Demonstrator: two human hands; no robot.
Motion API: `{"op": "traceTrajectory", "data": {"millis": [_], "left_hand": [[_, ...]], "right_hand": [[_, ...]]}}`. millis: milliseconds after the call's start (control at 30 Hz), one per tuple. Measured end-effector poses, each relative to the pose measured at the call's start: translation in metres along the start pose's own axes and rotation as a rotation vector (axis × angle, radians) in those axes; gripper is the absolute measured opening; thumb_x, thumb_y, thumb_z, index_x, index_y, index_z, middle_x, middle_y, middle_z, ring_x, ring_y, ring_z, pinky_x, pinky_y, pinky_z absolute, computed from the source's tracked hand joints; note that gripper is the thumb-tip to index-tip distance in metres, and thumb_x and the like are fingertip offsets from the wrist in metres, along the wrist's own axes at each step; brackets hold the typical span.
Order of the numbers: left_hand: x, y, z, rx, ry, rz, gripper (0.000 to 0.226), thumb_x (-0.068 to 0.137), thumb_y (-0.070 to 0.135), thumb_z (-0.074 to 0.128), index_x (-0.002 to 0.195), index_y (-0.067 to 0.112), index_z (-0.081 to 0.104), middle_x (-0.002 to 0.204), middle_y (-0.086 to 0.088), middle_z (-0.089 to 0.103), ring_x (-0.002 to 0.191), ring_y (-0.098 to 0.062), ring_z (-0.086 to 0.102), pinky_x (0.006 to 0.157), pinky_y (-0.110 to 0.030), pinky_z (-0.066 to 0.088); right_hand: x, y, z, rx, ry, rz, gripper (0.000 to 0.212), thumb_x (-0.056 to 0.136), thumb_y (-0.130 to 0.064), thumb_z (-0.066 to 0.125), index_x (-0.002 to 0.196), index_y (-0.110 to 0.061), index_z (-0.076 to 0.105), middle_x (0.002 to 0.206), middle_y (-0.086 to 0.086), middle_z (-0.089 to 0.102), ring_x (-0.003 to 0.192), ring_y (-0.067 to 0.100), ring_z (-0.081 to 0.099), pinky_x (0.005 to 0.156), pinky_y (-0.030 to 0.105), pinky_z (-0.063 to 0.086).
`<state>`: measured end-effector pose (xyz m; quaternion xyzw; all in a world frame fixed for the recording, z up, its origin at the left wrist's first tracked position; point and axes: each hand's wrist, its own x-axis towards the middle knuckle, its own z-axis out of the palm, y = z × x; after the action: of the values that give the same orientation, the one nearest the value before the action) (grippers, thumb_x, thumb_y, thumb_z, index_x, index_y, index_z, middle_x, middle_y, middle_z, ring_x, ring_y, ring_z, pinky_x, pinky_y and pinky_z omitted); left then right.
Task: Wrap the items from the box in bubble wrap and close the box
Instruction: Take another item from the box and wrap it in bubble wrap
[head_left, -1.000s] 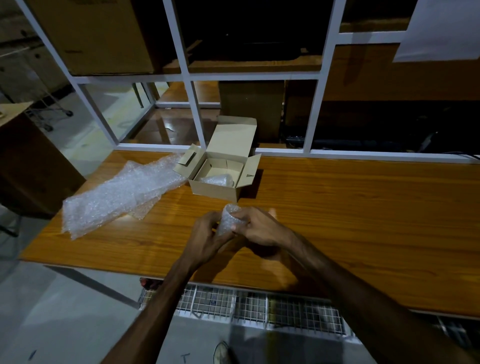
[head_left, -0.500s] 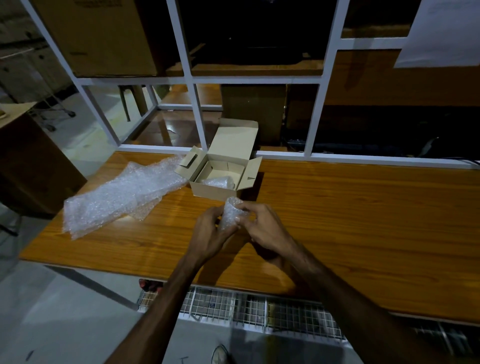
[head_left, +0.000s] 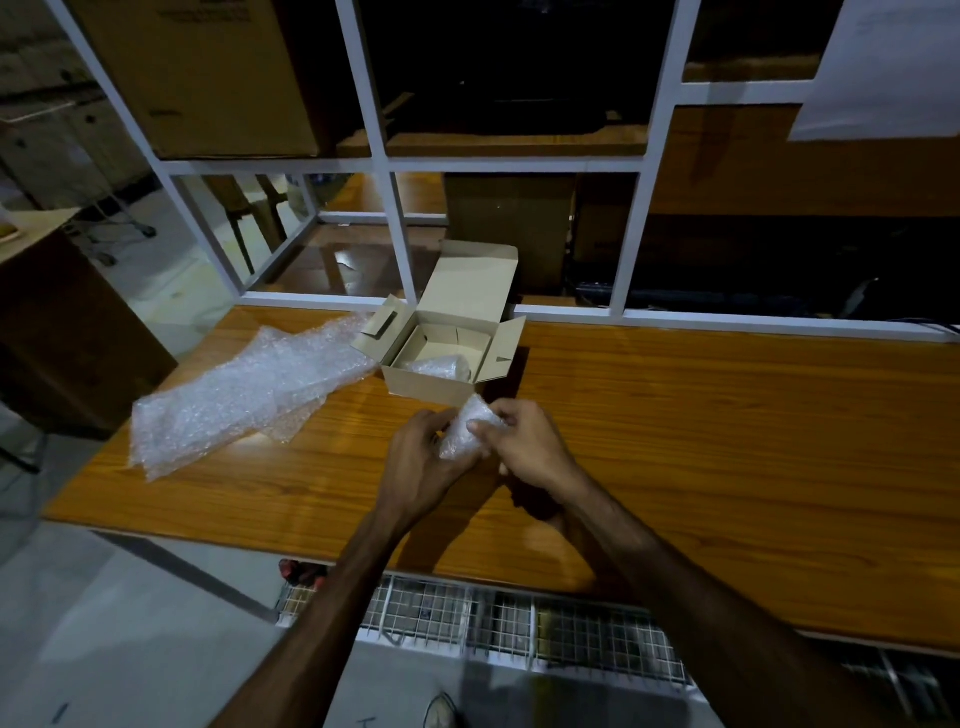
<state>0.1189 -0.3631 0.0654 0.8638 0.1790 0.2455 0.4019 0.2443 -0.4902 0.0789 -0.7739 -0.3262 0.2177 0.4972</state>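
Bubble-wrapped item (head_left: 464, 427) held just in front of the open cardboard box (head_left: 441, 358), left hand (head_left: 415, 462) cupping it, right hand (head_left: 524, 447) pinching the wrap, likely to tighten it; another wrapped bundle (head_left: 439, 367) lies inside the box, spare bubble wrap (head_left: 244, 395) to its left

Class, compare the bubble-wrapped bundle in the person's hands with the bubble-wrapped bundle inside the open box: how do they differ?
The held bundle is gripped above the table by the left hand and right hand; the boxed bundle lies untouched in the cardboard box. The held bundle stands nearly upright; the boxed bundle lies on its side. Both are small and covered in clear bubble wrap.
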Motion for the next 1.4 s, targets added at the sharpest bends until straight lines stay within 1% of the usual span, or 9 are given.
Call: {"op": "traceTrajectory", "data": {"millis": [133, 233, 300, 400, 567, 700, 1000, 1167, 1400], "left_hand": [[-0.015, -0.012, -0.007, -0.174, 0.097, -0.107, 0.077, 0.069, 0.061, 0.083, 0.133, 0.019, 0.07, 0.121, 0.014, 0.072, 0.105, 0.001, 0.067, 0.081, -0.031, 0.061], [-0.024, -0.019, -0.008, -0.304, 0.146, -0.179, 0.067, 0.075, 0.043, 0.09, 0.133, 0.016, 0.071, 0.121, 0.005, 0.076, 0.108, -0.01, 0.073, 0.085, -0.043, 0.065], [-0.028, -0.019, -0.005, -0.397, 0.179, -0.202, 0.049, 0.084, 0.023, 0.089, 0.129, 0.013, 0.073, 0.118, -0.001, 0.079, 0.108, -0.021, 0.076, 0.088, -0.052, 0.064], [-0.032, -0.018, -0.002, -0.476, 0.253, -0.211, 0.033, 0.092, 0.024, 0.079, 0.122, 0.009, 0.077, 0.113, -0.006, 0.08, 0.109, -0.027, 0.075, 0.092, -0.054, 0.061], [-0.029, -0.017, 0.001, -0.541, 0.36, -0.254, 0.012, 0.098, 0.017, 0.073, 0.105, 0.01, 0.081, 0.106, -0.014, 0.077, 0.103, -0.029, 0.072, 0.085, -0.046, 0.062], [-0.022, -0.009, 0.003, -0.584, 0.431, -0.305, 0.01, 0.097, 0.003, 0.07, 0.099, 0.009, 0.078, 0.092, 0.0, 0.079, 0.09, -0.011, 0.073, 0.073, -0.027, 0.059], [-0.008, -0.012, 0.004, -0.723, 0.47, -0.47, 0.009, 0.095, 0.007, 0.075, 0.1, 0.005, 0.067, 0.082, 0.001, 0.072, 0.074, -0.006, 0.068, 0.069, -0.028, 0.057], [0.0, -0.017, 0.002, -0.915, 0.468, -0.608, 0.013, 0.094, 0.008, 0.075, 0.085, 0.01, 0.066, 0.067, 0.007, 0.067, 0.067, -0.009, 0.062, 0.068, -0.027, 0.056], [0.014, -0.018, 0.004, -0.641, 0.514, -0.565, 0.019, 0.103, 0.011, 0.065, 0.091, 0.002, 0.077, 0.073, 0.003, 0.07, 0.077, -0.016, 0.066, 0.064, -0.026, 0.056]], "right_hand": [[-0.003, 0.002, -0.001, 0.164, 0.013, 0.07, 0.022, 0.106, -0.028, 0.062, 0.116, -0.011, 0.07, 0.094, 0.002, 0.075, 0.069, 0.017, 0.071, 0.061, 0.044, 0.06], [-0.006, 0.005, 0.0, 0.309, 0.051, 0.13, 0.022, 0.108, -0.03, 0.058, 0.122, -0.017, 0.067, 0.114, 0.005, 0.072, 0.088, 0.014, 0.074, 0.063, 0.036, 0.064], [-0.007, 0.008, 0.0, 0.359, 0.059, 0.133, 0.015, 0.109, -0.032, 0.056, 0.116, -0.023, 0.066, 0.114, 0.005, 0.073, 0.079, 0.005, 0.071, 0.059, 0.029, 0.061], [-0.006, 0.012, 0.002, 0.373, 0.059, 0.13, 0.03, 0.108, -0.037, 0.055, 0.125, -0.014, 0.066, 0.115, 0.01, 0.072, 0.062, -0.005, 0.065, 0.055, 0.024, 0.058], [-0.005, 0.013, 0.008, 0.388, 0.062, 0.119, 0.03, 0.109, -0.035, 0.053, 0.127, -0.013, 0.064, 0.113, 0.012, 0.071, 0.056, -0.006, 0.063, 0.052, 0.021, 0.056], [-0.004, 0.009, 0.012, 0.394, 0.059, 0.123, 0.032, 0.11, -0.036, 0.052, 0.125, -0.011, 0.063, 0.1, 0.004, 0.069, 0.056, -0.007, 0.063, 0.052, 0.021, 0.056], [-0.002, 0.003, 0.01, 0.365, 0.041, 0.087, 0.025, 0.111, -0.036, 0.048, 0.122, -0.018, 0.062, 0.101, 0.006, 0.068, 0.056, -0.003, 0.061, 0.052, 0.021, 0.056], [0.006, 0.003, 0.016, 0.29, 0.064, 0.021, 0.039, 0.109, -0.043, 0.05, 0.121, -0.008, 0.061, 0.094, 0.025, 0.061, 0.056, 0.003, 0.055, 0.051, 0.023, 0.054], [0.018, -0.005, 0.033, 0.169, 0.144, 0.029, 0.025, 0.11, -0.039, 0.049, 0.111, -0.016, 0.058, 0.086, -0.007, 0.055, 0.073, 0.008, 0.06, 0.05, 0.02, 0.053]]}}
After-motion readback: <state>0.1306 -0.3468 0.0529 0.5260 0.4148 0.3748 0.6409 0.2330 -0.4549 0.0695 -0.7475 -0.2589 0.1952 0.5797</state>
